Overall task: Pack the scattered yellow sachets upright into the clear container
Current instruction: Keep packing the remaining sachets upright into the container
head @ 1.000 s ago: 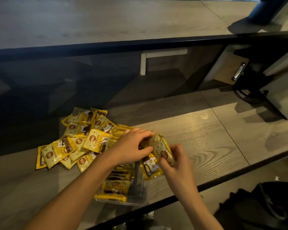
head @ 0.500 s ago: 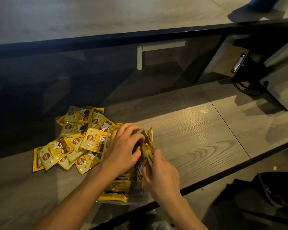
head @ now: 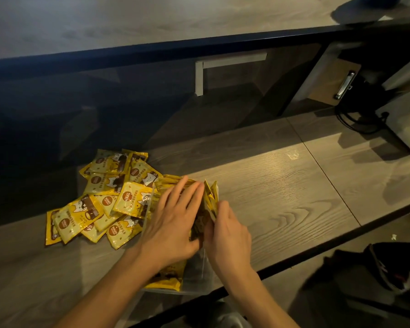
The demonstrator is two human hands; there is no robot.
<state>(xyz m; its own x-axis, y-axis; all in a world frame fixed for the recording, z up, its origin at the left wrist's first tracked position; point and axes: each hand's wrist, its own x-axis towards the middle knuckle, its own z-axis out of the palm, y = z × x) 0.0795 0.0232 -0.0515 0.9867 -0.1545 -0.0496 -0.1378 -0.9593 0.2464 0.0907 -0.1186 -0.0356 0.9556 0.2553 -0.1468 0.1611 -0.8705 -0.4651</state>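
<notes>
A loose pile of yellow sachets [head: 104,200] lies on the wooden counter, left of the clear container [head: 199,278]. The container stands near the counter's front edge and holds several sachets upright. My left hand [head: 173,223] lies flat, fingers spread, pressing on the upright sachets inside it. My right hand [head: 227,233] pinches the upright sachets [head: 211,197] at the container's right side. Both hands hide most of the container's contents.
The wooden counter [head: 294,197] runs right, with a dark front edge [head: 317,252]. A dark glass panel [head: 104,110] rises behind the pile. A clipboard [head: 334,84] and cables sit at the far right. A dark bag [head: 393,268] is on the floor below.
The sachets I held above the container have gone down into it on edge. My left hand opened flat onto the packed row, and my right hand moved in against the container's right side.
</notes>
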